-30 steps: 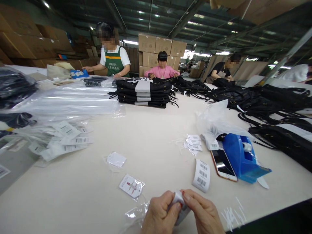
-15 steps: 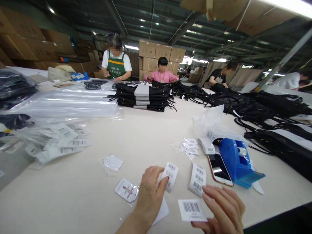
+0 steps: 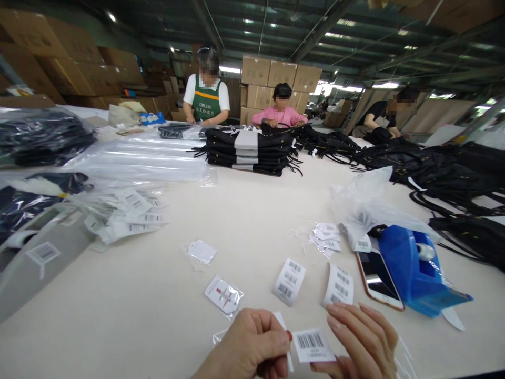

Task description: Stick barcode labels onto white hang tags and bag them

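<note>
My left hand is closed, thumb pressed on its fingers, with a narrow white piece pinched in it. My right hand holds a white barcode label by its lower right part; the label's left edge is beside my left fingertips. Two strips of barcode labels, a left strip and a right strip, lie on the table above my hands. The right strip is just above my right fingertips. A printed tag in a clear bag lies above my left hand.
Blue tape dispenser and phone at right. Blank white tag, small tag pile. Black garment stack at the back, black straps right. Clear bags and labels left. Several people work across the table.
My left hand has left the left label strip, moved down and right, and closed near the label in my right hand. The view has shifted, so the table things appear farther right or lower.
</note>
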`<action>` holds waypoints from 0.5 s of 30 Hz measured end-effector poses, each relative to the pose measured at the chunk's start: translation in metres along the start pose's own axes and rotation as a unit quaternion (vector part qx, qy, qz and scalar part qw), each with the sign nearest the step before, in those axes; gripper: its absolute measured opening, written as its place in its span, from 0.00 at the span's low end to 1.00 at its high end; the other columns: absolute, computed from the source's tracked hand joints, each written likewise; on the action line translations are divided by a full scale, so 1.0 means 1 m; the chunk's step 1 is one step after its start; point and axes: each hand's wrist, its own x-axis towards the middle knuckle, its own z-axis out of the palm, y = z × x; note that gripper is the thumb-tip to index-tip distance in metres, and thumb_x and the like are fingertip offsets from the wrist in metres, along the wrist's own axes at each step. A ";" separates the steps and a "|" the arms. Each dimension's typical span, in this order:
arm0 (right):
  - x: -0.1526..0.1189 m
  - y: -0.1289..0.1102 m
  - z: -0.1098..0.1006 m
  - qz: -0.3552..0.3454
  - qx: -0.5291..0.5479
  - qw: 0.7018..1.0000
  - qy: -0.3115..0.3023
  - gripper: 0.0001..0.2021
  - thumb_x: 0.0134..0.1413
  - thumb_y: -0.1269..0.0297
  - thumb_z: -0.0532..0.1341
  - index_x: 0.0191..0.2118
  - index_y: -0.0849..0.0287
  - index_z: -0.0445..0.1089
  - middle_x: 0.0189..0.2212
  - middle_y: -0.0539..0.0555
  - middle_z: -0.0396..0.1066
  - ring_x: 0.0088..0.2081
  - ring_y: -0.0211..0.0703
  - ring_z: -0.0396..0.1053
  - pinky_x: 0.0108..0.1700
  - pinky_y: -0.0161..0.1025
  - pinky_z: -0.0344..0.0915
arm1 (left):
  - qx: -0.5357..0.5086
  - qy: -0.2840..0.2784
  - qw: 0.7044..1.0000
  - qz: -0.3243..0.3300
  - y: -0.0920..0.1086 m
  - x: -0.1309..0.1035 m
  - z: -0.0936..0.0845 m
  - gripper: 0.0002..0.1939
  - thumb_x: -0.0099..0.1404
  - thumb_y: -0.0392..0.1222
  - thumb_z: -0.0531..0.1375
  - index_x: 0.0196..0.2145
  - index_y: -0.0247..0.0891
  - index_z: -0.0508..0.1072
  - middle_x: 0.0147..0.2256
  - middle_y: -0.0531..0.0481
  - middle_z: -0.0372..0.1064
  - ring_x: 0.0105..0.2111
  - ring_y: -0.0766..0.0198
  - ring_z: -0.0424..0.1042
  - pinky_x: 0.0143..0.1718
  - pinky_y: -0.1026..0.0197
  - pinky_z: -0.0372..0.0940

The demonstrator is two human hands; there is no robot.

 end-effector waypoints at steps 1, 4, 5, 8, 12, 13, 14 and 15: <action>-0.001 0.000 0.000 0.002 0.000 1.000 -0.002 0.17 0.51 0.50 0.56 0.37 0.58 0.68 0.32 0.55 0.72 0.37 0.46 0.70 0.44 0.47 0.61 | -0.005 0.008 1.000 -0.004 0.000 -0.002 -0.001 0.23 0.39 0.56 0.66 0.19 0.34 0.63 0.14 0.53 0.63 0.14 0.73 0.58 0.18 0.69 0.50; -0.003 -0.003 0.003 0.016 0.017 1.000 0.008 0.17 0.52 0.49 0.55 0.39 0.57 0.68 0.32 0.55 0.72 0.36 0.46 0.70 0.44 0.47 0.62 | -0.014 0.048 0.999 0.016 0.000 -0.007 -0.005 0.22 0.41 0.55 0.65 0.20 0.34 0.63 0.14 0.53 0.63 0.14 0.74 0.57 0.18 0.69 0.49; -0.004 -0.005 0.004 0.018 0.032 0.999 0.011 0.18 0.52 0.49 0.54 0.40 0.57 0.68 0.32 0.55 0.72 0.36 0.46 0.70 0.44 0.47 0.62 | -0.010 0.059 0.998 0.028 0.000 -0.007 -0.006 0.22 0.42 0.56 0.65 0.20 0.34 0.63 0.14 0.53 0.63 0.14 0.74 0.57 0.18 0.69 0.49; -0.008 -0.010 0.010 0.017 0.107 0.994 -0.016 0.22 0.53 0.47 0.52 0.45 0.59 0.65 0.33 0.57 0.71 0.37 0.47 0.69 0.43 0.47 0.62 | 0.005 0.062 0.997 0.054 0.002 -0.007 -0.007 0.21 0.42 0.54 0.65 0.21 0.34 0.64 0.16 0.52 0.65 0.15 0.73 0.58 0.17 0.69 0.49; -0.018 -0.019 0.020 0.044 0.213 0.974 -0.057 0.27 0.51 0.48 0.53 0.51 0.64 0.59 0.37 0.60 0.69 0.41 0.51 0.67 0.45 0.50 0.60 | -0.031 0.021 0.997 0.065 0.006 -0.010 -0.002 0.17 0.41 0.43 0.65 0.28 0.33 0.65 0.21 0.47 0.70 0.17 0.71 0.61 0.20 0.68 0.52; -0.021 -0.021 0.022 0.054 0.232 0.970 -0.054 0.27 0.52 0.48 0.53 0.51 0.64 0.58 0.37 0.60 0.68 0.41 0.51 0.67 0.45 0.51 0.59 | -0.041 0.007 0.997 0.058 0.006 -0.011 0.000 0.16 0.41 0.41 0.64 0.28 0.33 0.65 0.21 0.46 0.70 0.18 0.70 0.62 0.21 0.67 0.53; -0.023 -0.023 0.024 0.062 0.246 0.966 -0.049 0.27 0.52 0.48 0.53 0.51 0.64 0.58 0.37 0.60 0.68 0.41 0.51 0.67 0.45 0.50 0.59 | -0.047 -0.003 0.998 0.050 0.007 -0.011 0.002 0.15 0.40 0.38 0.63 0.28 0.33 0.65 0.22 0.46 0.71 0.19 0.69 0.63 0.22 0.67 0.54; -0.025 -0.024 0.026 0.068 0.257 0.963 -0.049 0.27 0.52 0.47 0.52 0.51 0.64 0.58 0.37 0.60 0.68 0.41 0.50 0.66 0.46 0.50 0.58 | -0.049 -0.008 0.998 0.043 0.007 -0.012 0.003 0.15 0.39 0.36 0.62 0.28 0.33 0.66 0.21 0.46 0.71 0.19 0.69 0.64 0.22 0.66 0.55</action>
